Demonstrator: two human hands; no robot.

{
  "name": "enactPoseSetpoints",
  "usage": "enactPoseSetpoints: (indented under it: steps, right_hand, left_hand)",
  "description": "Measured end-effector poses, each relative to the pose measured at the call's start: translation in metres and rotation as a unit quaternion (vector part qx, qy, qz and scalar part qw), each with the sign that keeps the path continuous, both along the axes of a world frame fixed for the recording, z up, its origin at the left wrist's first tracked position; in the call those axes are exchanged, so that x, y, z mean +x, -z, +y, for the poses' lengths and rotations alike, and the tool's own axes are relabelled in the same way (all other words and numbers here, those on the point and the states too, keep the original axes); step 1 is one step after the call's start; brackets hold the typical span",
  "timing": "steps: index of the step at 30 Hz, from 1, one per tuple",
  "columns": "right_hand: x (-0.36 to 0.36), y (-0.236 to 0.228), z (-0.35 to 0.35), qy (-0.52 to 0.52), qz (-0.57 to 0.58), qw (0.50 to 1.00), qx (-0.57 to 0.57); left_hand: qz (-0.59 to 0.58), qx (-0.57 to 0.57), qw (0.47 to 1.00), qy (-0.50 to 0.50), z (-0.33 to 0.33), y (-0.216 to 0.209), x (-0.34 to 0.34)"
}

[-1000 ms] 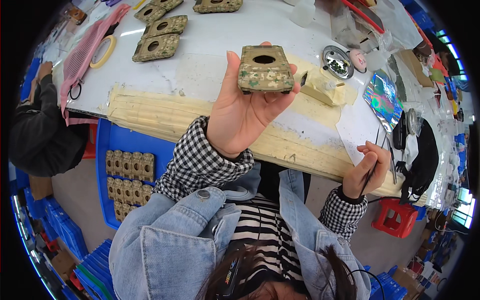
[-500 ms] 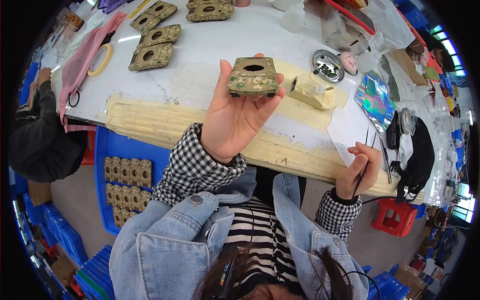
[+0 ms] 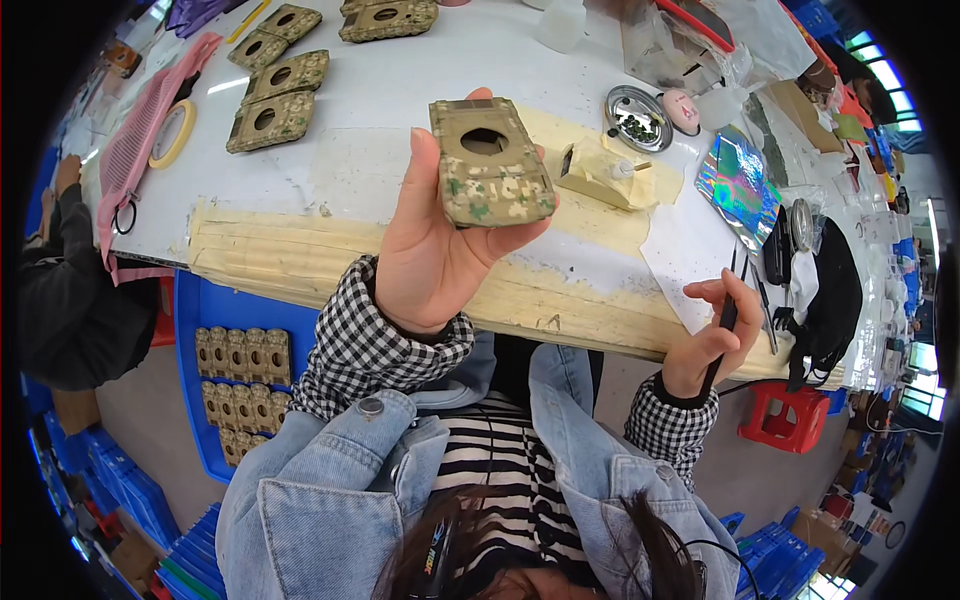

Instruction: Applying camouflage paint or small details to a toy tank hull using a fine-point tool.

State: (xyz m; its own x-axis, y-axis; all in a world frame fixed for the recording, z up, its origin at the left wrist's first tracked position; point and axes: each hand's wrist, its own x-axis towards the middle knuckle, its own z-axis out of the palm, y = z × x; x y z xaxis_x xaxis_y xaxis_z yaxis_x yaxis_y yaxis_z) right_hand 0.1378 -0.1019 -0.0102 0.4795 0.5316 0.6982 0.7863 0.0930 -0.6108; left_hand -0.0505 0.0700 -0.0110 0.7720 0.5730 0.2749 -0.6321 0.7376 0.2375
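My left hand is palm up, its fingers and thumb round a camouflage toy tank hull. The hull has a round opening in its top and is held above the table's taped edge, its patterned end tilted toward me. Off to the right, my right hand grips dark tweezers, their tips pointing away from me over white paper. Between the hands, farther back, sits a tape-wrapped block with a small nozzle in it. A round metal dish behind it holds small dark green pieces.
More camouflage hulls lie at the back left, near a tape roll and pink mesh. A blue tray below the table edge holds rows of hulls. A red stool stands right; another person's sleeve shows left.
My left hand has tipped the hull so its top now faces me more. The right hand still holds the tweezers, now turned more upright. The whole view has shifted slightly.
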Motion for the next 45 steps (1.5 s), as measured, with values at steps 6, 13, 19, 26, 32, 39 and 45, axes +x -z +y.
enactPoseSetpoints:
  steps: [6,13,19,26,32,39,45]
  right_hand:
    - [-0.039,-0.022,0.009,-0.094,0.096,0.991,0.007]
    - [-0.046,-0.039,0.028,-0.251,0.080,0.965,-0.003]
    - [-0.044,-0.035,0.044,-0.276,0.033,0.959,0.055]
    - [-0.050,-0.033,0.050,-0.325,0.120,0.934,0.087]
    - [-0.052,-0.033,0.051,-0.323,0.119,0.936,0.080]
    - [-0.053,-0.034,0.051,-0.309,0.108,0.943,0.066]
    - [-0.053,-0.035,0.051,-0.309,0.108,0.943,0.065]
  left_hand:
    - [0.111,0.090,0.988,-0.053,-0.010,-0.010,0.001]
    - [0.166,0.132,0.976,-0.046,-0.014,-0.014,0.001]
    - [0.175,0.124,0.976,-0.042,-0.015,-0.016,0.003]
    - [0.184,0.138,0.972,-0.048,-0.016,-0.016,0.002]
    - [0.176,0.162,0.969,-0.056,-0.015,-0.012,0.002]
    - [0.178,0.170,0.968,-0.057,-0.014,-0.012,0.002]
    - [0.176,0.173,0.967,-0.059,-0.014,-0.011,0.002]
